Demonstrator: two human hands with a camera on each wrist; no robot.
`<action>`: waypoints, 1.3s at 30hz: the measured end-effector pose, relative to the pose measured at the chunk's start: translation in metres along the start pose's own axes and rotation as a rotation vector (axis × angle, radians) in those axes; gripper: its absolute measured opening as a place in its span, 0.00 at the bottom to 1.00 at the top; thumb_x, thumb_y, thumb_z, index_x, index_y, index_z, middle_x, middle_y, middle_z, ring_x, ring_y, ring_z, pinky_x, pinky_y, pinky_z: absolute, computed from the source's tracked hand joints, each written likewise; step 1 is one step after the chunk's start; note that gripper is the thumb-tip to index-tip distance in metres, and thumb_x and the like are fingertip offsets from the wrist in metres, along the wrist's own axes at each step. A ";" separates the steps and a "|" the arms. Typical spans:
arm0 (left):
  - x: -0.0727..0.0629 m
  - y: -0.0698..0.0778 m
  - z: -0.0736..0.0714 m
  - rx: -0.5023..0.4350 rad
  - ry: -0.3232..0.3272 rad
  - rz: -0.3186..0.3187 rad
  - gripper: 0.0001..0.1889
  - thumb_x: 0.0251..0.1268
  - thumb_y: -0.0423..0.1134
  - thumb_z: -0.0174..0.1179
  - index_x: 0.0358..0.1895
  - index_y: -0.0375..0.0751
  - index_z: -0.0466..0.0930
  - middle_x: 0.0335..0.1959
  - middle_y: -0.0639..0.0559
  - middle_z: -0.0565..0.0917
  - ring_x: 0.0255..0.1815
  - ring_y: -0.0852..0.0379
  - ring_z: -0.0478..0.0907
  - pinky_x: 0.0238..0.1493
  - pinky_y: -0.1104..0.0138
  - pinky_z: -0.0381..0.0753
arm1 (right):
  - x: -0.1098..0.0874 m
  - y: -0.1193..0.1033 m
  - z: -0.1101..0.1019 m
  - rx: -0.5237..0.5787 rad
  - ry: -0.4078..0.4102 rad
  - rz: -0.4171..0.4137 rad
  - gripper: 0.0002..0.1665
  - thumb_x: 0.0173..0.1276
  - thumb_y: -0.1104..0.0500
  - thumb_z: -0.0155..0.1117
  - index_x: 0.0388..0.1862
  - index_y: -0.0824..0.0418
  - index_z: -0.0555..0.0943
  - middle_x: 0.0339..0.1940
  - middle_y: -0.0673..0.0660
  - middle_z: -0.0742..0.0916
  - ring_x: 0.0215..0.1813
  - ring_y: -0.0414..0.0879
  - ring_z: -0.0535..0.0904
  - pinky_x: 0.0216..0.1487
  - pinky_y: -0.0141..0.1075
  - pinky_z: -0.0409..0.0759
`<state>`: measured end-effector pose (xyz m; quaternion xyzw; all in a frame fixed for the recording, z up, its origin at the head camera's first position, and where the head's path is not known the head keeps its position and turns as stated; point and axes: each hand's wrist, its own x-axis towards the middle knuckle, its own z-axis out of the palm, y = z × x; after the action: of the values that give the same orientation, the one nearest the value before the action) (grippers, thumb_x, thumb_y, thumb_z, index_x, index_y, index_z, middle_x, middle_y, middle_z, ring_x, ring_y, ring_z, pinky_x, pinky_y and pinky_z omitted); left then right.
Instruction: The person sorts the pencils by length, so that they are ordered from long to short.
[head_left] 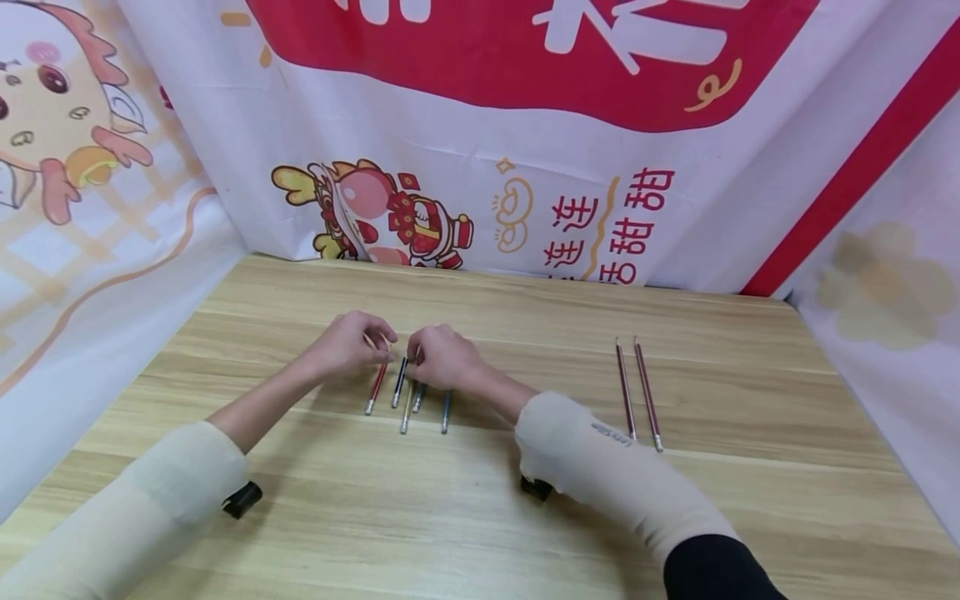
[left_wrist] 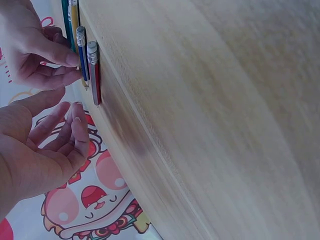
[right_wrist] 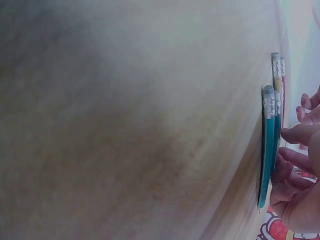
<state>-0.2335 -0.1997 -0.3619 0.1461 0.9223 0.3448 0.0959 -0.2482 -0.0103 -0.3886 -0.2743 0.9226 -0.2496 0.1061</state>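
On the table lies a row of pencils with white eraser ends toward the person. My left hand point(head_left: 358, 343) hovers at the far end of the red pencil point(head_left: 377, 388), fingers loosely bent, nothing visible in its grasp. In the left wrist view its thumb and fingers stand apart. Beside it, my right hand point(head_left: 447, 357) reaches down with fingertips right at the dark blue pencil point(head_left: 400, 383); I cannot tell whether they pinch it. Under this hand lie a yellow pencil point(head_left: 407, 408), a blue-grey pencil point(head_left: 418, 398) and a teal pencil point(right_wrist: 269, 145), their far ends partly hidden.
Two dark red pencils point(head_left: 624, 387) lie side by side farther right. The wood-grain table point(head_left: 420, 517) ends at a printed cloth backdrop point(head_left: 480, 125), with cloth on both sides too. Black wrist-worn pieces point(head_left: 242, 500) show under the pale sleeves.
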 end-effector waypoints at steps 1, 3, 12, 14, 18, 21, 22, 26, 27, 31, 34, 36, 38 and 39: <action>0.000 0.000 0.000 0.000 0.000 0.000 0.13 0.62 0.27 0.70 0.49 0.24 0.84 0.33 0.43 0.86 0.35 0.51 0.81 0.36 0.67 0.80 | 0.000 -0.001 0.001 -0.007 0.006 0.007 0.05 0.68 0.55 0.74 0.36 0.55 0.86 0.28 0.46 0.85 0.31 0.40 0.80 0.31 0.31 0.78; 0.000 0.000 0.000 0.000 0.000 0.004 0.13 0.62 0.27 0.70 0.48 0.24 0.84 0.33 0.43 0.86 0.35 0.51 0.81 0.37 0.66 0.80 | 0.000 -0.002 0.003 -0.019 0.020 0.019 0.07 0.68 0.54 0.74 0.34 0.54 0.86 0.27 0.46 0.85 0.30 0.40 0.79 0.29 0.32 0.77; 0.001 0.000 -0.002 0.011 0.002 0.000 0.13 0.63 0.27 0.70 0.49 0.24 0.84 0.33 0.44 0.86 0.37 0.50 0.81 0.42 0.63 0.80 | 0.001 -0.007 0.005 -0.062 0.049 0.065 0.16 0.64 0.46 0.78 0.27 0.52 0.82 0.24 0.46 0.83 0.27 0.40 0.77 0.26 0.33 0.74; 0.002 -0.001 -0.002 0.012 0.003 0.005 0.13 0.63 0.27 0.70 0.49 0.24 0.84 0.33 0.44 0.86 0.37 0.50 0.81 0.42 0.63 0.80 | 0.001 -0.007 0.005 -0.072 0.047 0.071 0.15 0.65 0.47 0.78 0.28 0.52 0.82 0.25 0.46 0.84 0.27 0.40 0.77 0.26 0.33 0.75; 0.003 -0.002 -0.001 0.009 0.004 0.008 0.13 0.63 0.27 0.70 0.49 0.24 0.84 0.33 0.45 0.86 0.36 0.51 0.81 0.40 0.64 0.80 | 0.002 -0.009 0.004 -0.076 0.042 0.088 0.09 0.66 0.53 0.76 0.30 0.53 0.84 0.28 0.47 0.85 0.29 0.41 0.79 0.28 0.34 0.78; 0.003 -0.003 -0.001 0.005 0.000 0.007 0.13 0.63 0.27 0.70 0.49 0.24 0.84 0.32 0.45 0.86 0.36 0.51 0.81 0.40 0.64 0.80 | 0.002 -0.009 0.003 -0.070 0.039 0.105 0.05 0.65 0.58 0.74 0.31 0.54 0.85 0.29 0.47 0.85 0.29 0.41 0.79 0.28 0.34 0.78; 0.003 -0.003 -0.001 0.005 -0.002 0.007 0.13 0.63 0.27 0.70 0.49 0.24 0.84 0.33 0.45 0.86 0.36 0.51 0.81 0.40 0.64 0.81 | 0.003 -0.009 0.002 -0.069 0.040 0.112 0.04 0.64 0.59 0.73 0.31 0.54 0.85 0.29 0.47 0.85 0.29 0.41 0.78 0.28 0.34 0.78; 0.003 -0.002 -0.001 0.013 -0.001 0.003 0.14 0.63 0.28 0.70 0.49 0.24 0.84 0.33 0.45 0.86 0.37 0.51 0.82 0.43 0.63 0.81 | 0.005 -0.011 0.002 -0.060 0.030 0.146 0.06 0.63 0.60 0.72 0.29 0.54 0.82 0.25 0.47 0.84 0.26 0.41 0.77 0.25 0.33 0.75; 0.003 -0.001 -0.001 0.015 0.000 0.006 0.14 0.63 0.28 0.70 0.49 0.24 0.84 0.33 0.44 0.86 0.37 0.51 0.82 0.43 0.63 0.81 | 0.005 -0.011 0.001 -0.060 0.029 0.152 0.07 0.63 0.60 0.73 0.28 0.54 0.82 0.25 0.48 0.83 0.26 0.40 0.77 0.24 0.33 0.75; 0.003 0.000 -0.003 0.019 0.002 0.004 0.14 0.63 0.28 0.70 0.49 0.24 0.84 0.34 0.44 0.87 0.36 0.51 0.82 0.42 0.63 0.81 | 0.006 -0.012 0.002 -0.057 0.042 0.167 0.09 0.63 0.58 0.74 0.29 0.53 0.80 0.25 0.48 0.84 0.26 0.41 0.78 0.25 0.33 0.77; 0.003 0.000 -0.003 0.009 -0.003 -0.001 0.13 0.63 0.27 0.70 0.49 0.24 0.84 0.34 0.43 0.86 0.36 0.51 0.81 0.41 0.64 0.81 | 0.005 -0.012 0.001 -0.036 0.055 0.170 0.09 0.62 0.58 0.75 0.30 0.52 0.80 0.27 0.48 0.84 0.27 0.42 0.79 0.26 0.33 0.78; 0.003 0.000 -0.003 0.005 -0.003 -0.004 0.13 0.63 0.27 0.69 0.49 0.24 0.84 0.34 0.44 0.86 0.36 0.51 0.81 0.40 0.64 0.80 | 0.005 -0.011 0.001 -0.019 0.058 0.173 0.10 0.62 0.58 0.76 0.31 0.52 0.81 0.28 0.48 0.84 0.28 0.42 0.79 0.27 0.33 0.79; 0.002 0.000 -0.002 -0.004 -0.003 -0.002 0.13 0.63 0.27 0.69 0.49 0.24 0.84 0.33 0.43 0.86 0.36 0.51 0.81 0.39 0.65 0.80 | 0.004 -0.010 0.000 -0.005 0.062 0.178 0.09 0.62 0.57 0.76 0.32 0.51 0.82 0.29 0.48 0.85 0.28 0.42 0.80 0.27 0.32 0.79; 0.002 0.000 -0.002 -0.009 -0.003 -0.003 0.13 0.63 0.27 0.69 0.49 0.24 0.83 0.33 0.43 0.86 0.35 0.51 0.80 0.38 0.65 0.80 | 0.003 -0.010 0.000 0.003 0.062 0.181 0.09 0.62 0.57 0.77 0.33 0.52 0.82 0.30 0.48 0.85 0.28 0.42 0.80 0.27 0.32 0.79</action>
<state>-0.2359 -0.2005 -0.3610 0.1450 0.9208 0.3484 0.0985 -0.2463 -0.0193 -0.3836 -0.1820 0.9460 -0.2490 0.1000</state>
